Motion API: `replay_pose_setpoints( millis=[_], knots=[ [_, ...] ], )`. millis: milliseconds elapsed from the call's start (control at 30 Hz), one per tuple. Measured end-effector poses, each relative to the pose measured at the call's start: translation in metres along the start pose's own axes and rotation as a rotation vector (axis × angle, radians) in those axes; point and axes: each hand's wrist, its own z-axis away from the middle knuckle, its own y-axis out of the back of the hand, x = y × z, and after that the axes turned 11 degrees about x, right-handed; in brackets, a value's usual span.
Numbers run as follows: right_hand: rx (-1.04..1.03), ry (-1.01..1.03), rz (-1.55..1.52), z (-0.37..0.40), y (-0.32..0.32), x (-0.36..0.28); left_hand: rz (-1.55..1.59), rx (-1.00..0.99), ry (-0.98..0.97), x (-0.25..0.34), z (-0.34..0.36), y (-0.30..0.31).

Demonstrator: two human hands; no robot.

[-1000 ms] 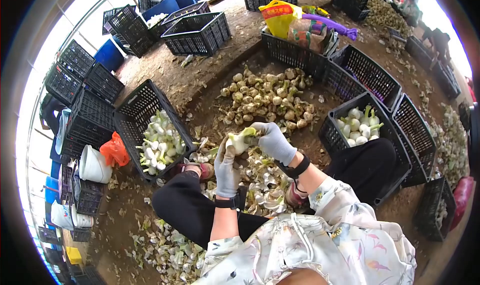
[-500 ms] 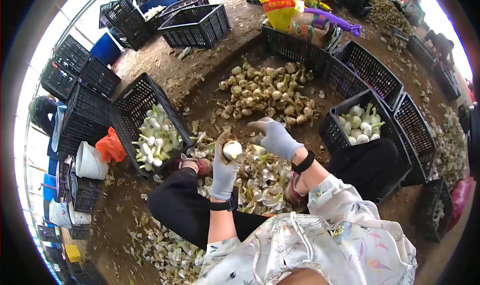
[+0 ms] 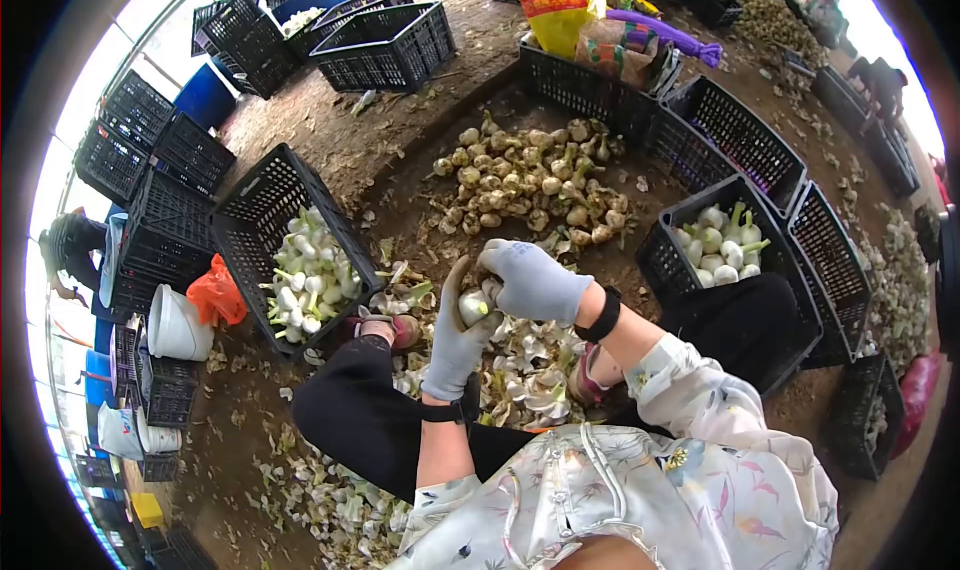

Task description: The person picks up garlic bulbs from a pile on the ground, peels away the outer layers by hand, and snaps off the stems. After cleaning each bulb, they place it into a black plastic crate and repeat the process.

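Both hands wear pale grey gloves with soiled fingers. My left hand point(image 3: 458, 338) is wrapped round a white garlic bulb point(image 3: 473, 308) with its cut green stem showing. Against the bulb's upper right side, my right hand point(image 3: 537, 282) is closed; whatever its fingertips pinch is too small to make out. Beyond the hands lies a heap of unpeeled garlic bulbs point(image 3: 540, 175) on the ground. Peeled skins point(image 3: 525, 370) cover the floor below my hands. Cleaned bulbs with green stems fill part of the left crate point(image 3: 372, 260) and the right crate point(image 3: 652, 260).
Empty-looking black crates point(image 3: 735, 135) stand at the right. A yellow bag point(image 3: 560, 20) rests on a crate at the back. Stacked crates point(image 3: 170, 215), a white bucket point(image 3: 178, 325) and an orange bag point(image 3: 217, 290) are at the left. Other people point(image 3: 72, 250) are at the edges.
My right hand has moved left and down onto the bulb, and its fingers have closed. The bulb in my left hand has turned. The person at the left edge has shifted.
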Motion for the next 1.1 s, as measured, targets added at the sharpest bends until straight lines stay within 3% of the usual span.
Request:
replay_pose_setpoints(
  millis=[100, 300, 367, 433, 500, 600, 667, 767, 967, 1033, 1100],
  knots=[
    [0.073, -0.059, -0.18, 0.006, 0.002, 0.003, -0.072, -0.008, -0.04, -0.007, -0.005, 0.007],
    [-0.168, 0.035, 0.14, -0.001, 0.003, -0.003, -0.07, -0.094, -0.07, -0.015, -0.007, -0.001],
    [-0.112, 0.07, 0.099, 0.0, -0.006, 0.009, -0.058, -0.108, -0.046, -0.011, -0.007, 0.0],
    [0.042, 0.003, -0.062, -0.003, -0.012, 0.019, 0.095, -0.03, -0.013, -0.014, -0.007, 0.0],
    [0.211, -0.125, -0.079, 0.001, -0.019, 0.022, 0.147, 0.194, -0.076, -0.022, -0.009, -0.003],
    [0.254, -0.212, -0.096, 0.009, -0.034, 0.017, 0.169, 0.306, -0.115, -0.032, -0.014, -0.008],
    [0.287, -0.233, -0.181, 0.013, -0.044, 0.01, 0.264, 0.51, 0.053, -0.031, -0.016, -0.015],
    [0.302, -0.213, -0.2, 0.014, -0.056, 0.015, 0.316, 0.606, 0.111, -0.038, -0.021, -0.014],
    [0.383, -0.388, -0.129, 0.005, -0.072, 0.064, 0.485, 0.516, 0.08, -0.065, -0.024, -0.008],
    [0.475, -0.465, -0.023, 0.01, -0.085, 0.093, 0.75, 0.424, 0.135, -0.064, -0.028, -0.007],
    [0.404, -0.562, 0.017, 0.018, -0.094, 0.116, 0.931, 0.354, 0.151, -0.076, -0.032, 0.002]
  ],
)
